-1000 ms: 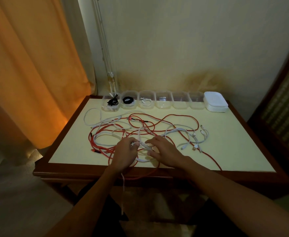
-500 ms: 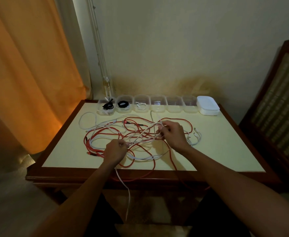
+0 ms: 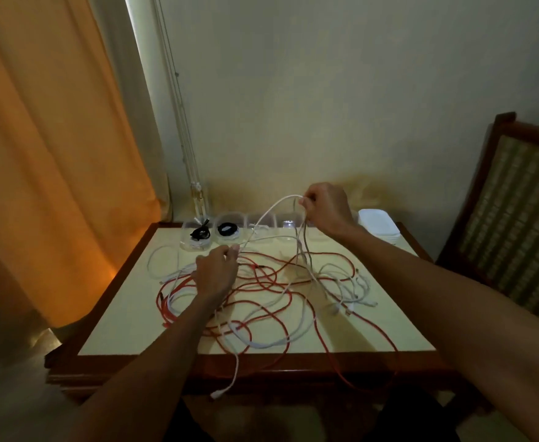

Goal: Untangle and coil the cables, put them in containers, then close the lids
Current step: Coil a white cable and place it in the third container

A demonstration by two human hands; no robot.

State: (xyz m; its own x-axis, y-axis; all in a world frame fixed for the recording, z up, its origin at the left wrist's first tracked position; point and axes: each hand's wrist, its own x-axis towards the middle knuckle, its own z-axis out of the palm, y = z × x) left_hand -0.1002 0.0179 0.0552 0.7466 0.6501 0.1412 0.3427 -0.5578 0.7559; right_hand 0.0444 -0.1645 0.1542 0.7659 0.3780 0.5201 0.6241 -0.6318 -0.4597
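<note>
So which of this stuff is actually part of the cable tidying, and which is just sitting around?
Part of the job:
white cable, held up between left hand and right hand
tangled red cables
clear containers
stacked white lids

Just there:
orange curtain
chair
table

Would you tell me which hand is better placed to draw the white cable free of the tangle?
Right. The right hand already holds the white cable raised above the red cables, while the left hand pinches it low.
</note>
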